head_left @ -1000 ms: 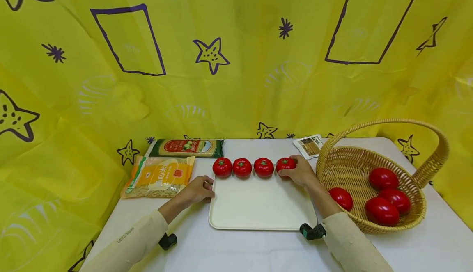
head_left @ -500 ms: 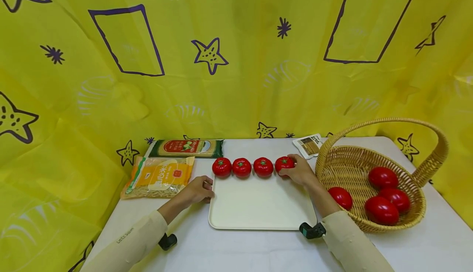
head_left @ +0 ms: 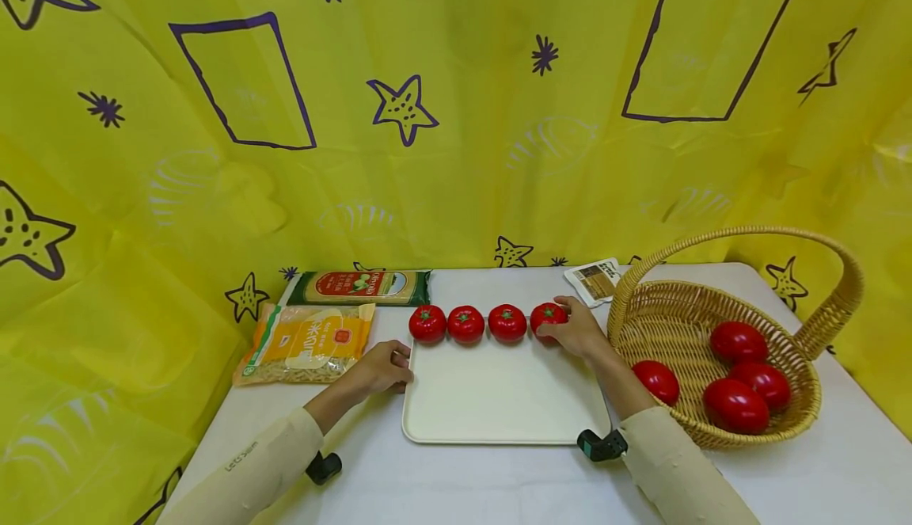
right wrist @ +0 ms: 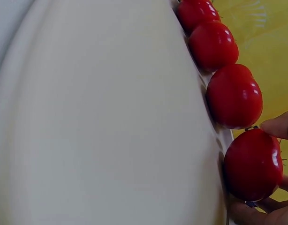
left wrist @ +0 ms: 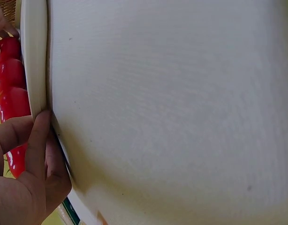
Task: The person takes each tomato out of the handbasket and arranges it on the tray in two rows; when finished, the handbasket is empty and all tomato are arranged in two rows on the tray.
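Note:
A cream rectangular tray [head_left: 506,398] lies on the white table, with a row of several shiny red tomatoes along its far edge. My left hand [head_left: 383,367] holds the tray's left side; in the left wrist view its fingertips [left wrist: 41,117] meet at the rim. At the row's right end, my right hand [head_left: 580,331] grips the last tomato [head_left: 547,319]. The right wrist view shows that tomato [right wrist: 254,164] between the thumb [right wrist: 280,125] and the fingers below it. Its neighbour [head_left: 507,324] sits just to the left.
A wicker basket [head_left: 684,303] with a tall handle stands at the right, holding several red, smooth, rounded items [head_left: 737,408]. Behind the tray lies a small white packet [head_left: 597,281]. To the left are an orange-and-clear bag of grain-like food [head_left: 306,343] and a green package [head_left: 359,287].

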The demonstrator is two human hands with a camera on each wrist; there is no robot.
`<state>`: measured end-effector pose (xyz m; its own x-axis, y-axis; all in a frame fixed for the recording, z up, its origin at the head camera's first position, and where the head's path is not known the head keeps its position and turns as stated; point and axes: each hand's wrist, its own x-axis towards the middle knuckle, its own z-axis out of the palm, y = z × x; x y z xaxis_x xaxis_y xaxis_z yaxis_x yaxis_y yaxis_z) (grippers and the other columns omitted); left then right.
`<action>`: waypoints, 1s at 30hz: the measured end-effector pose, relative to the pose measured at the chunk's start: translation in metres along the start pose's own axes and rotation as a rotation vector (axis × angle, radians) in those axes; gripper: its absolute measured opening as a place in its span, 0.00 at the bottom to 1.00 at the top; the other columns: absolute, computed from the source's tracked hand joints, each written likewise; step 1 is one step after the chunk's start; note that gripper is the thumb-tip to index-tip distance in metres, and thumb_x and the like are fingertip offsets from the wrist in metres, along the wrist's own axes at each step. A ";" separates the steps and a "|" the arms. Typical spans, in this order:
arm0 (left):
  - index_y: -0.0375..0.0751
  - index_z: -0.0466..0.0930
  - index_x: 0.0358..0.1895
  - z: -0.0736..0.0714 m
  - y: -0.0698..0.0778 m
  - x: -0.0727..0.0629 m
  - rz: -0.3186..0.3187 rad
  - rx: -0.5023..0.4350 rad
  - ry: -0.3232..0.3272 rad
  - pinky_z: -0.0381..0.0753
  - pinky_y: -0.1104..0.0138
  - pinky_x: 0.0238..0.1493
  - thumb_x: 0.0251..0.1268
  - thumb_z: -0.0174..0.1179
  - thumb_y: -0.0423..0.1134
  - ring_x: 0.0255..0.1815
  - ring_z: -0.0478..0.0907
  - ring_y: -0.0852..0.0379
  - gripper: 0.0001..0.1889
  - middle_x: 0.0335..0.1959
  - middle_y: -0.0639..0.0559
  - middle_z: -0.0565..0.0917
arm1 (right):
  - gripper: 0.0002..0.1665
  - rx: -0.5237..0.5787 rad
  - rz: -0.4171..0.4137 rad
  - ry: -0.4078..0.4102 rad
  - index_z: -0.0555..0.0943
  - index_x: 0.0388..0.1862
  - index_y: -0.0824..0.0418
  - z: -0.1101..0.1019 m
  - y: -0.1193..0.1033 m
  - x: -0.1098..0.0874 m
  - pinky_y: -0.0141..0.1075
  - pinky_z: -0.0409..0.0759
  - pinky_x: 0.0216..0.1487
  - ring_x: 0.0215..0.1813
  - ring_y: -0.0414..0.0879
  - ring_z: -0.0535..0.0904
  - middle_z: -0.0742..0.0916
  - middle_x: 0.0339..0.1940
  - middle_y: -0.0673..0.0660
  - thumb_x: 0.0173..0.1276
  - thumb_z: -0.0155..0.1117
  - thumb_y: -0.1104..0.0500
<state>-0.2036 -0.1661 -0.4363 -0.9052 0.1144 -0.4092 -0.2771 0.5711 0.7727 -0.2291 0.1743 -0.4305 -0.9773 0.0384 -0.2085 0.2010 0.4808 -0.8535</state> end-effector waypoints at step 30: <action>0.28 0.73 0.54 0.000 0.001 -0.002 0.033 0.003 0.007 0.88 0.67 0.34 0.58 0.66 0.23 0.30 0.75 0.54 0.20 0.35 0.44 0.75 | 0.50 0.045 -0.119 0.031 0.57 0.78 0.64 -0.008 -0.017 -0.008 0.60 0.61 0.76 0.77 0.69 0.56 0.61 0.78 0.71 0.62 0.73 0.56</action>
<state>-0.2022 -0.1661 -0.4351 -0.9162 0.1278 -0.3797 -0.2456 0.5698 0.7842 -0.2255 0.1730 -0.4100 -0.9958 0.0112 -0.0904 0.0860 0.4442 -0.8918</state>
